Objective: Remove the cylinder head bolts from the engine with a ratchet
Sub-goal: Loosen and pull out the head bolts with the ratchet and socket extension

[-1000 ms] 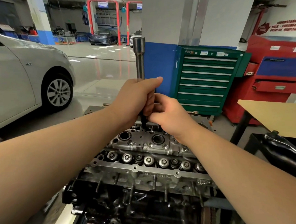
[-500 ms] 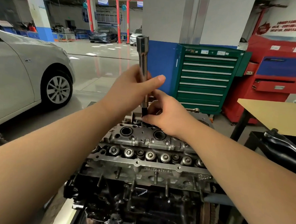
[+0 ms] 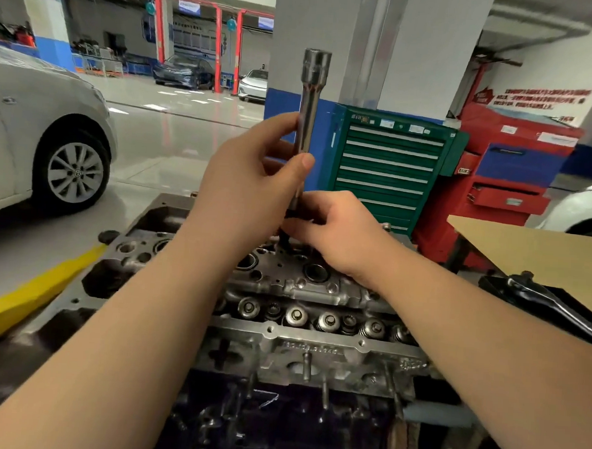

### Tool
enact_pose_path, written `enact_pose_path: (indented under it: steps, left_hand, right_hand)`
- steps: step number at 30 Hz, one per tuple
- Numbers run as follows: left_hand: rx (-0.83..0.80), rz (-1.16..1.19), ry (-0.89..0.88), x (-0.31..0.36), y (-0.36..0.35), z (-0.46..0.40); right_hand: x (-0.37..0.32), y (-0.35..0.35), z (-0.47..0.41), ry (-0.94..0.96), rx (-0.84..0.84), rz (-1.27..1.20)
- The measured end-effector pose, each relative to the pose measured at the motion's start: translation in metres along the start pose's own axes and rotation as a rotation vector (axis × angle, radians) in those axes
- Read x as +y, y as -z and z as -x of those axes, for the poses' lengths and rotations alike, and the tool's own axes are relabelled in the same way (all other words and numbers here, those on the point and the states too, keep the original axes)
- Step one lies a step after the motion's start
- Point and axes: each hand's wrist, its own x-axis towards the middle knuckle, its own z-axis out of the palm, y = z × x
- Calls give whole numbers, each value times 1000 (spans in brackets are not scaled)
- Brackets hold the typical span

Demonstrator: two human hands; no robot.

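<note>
- Left hand (image 3: 251, 191) wrapped round the mid-shaft of the long chrome extension bar (image 3: 308, 122), thumb pressed on the front; bar near upright, square-drive end on top with no ratchet fitted.
- Right hand (image 3: 335, 231) pinching the dark lower end of the bar, fingertips curled in just above the cylinder head (image 3: 284, 282).
- Bolt itself not visible: hidden behind the fingers, likely hanging in the socket or sitting in its bore at the far middle of the head. Can't tell which.
- Step in hand, by judgement: lifting a loosened head bolt straight out on the bar.
- To do well: keep the bar in line with the bore, no side load, so threads don't drag on the casting.
- Keep the right pinch low to catch the bolt if the socket lets go; a drop into the valve gear (image 3: 296, 315) or an open plug well means fishing it out.
- Pull the bolt off the tip, park it in order with any others, then move to the next bore.
- Ratchet not identifiable in view; dark handle at right (image 3: 557, 306) on the black tray may be it, unsure.
- Versus a second ago: bar higher, left grip shifted from low on the shaft up to mid-shaft, right fingers now on the lower tip rather than tucked beside the left fist.
- Camera also swung slightly left: more of the yellow floor stripe (image 3: 37, 289) showing.
</note>
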Motion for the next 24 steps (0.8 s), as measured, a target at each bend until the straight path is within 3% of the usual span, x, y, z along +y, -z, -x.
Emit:
enact_pose_path:
  steps: [4, 10, 15, 19, 24]
  left_hand:
    - [-4, -11, 28, 3, 2, -2]
    - [53, -83, 63, 5, 3, -3]
    - [-15, -9, 91, 7, 0, -4]
    - [17, -103, 79, 6, -1, -5]
    - [37, -63, 67, 3, 2, -6]
  right_hand:
    - [-2, -1, -2, -51, 78, 46]
    - [-3, 2, 5, -24, 5, -58]
    - [-2, 0, 1, -88, 55, -10]
    - [-3, 0, 0, -110, 85, 22]
    - [-3, 3, 5, -50, 16, -123]
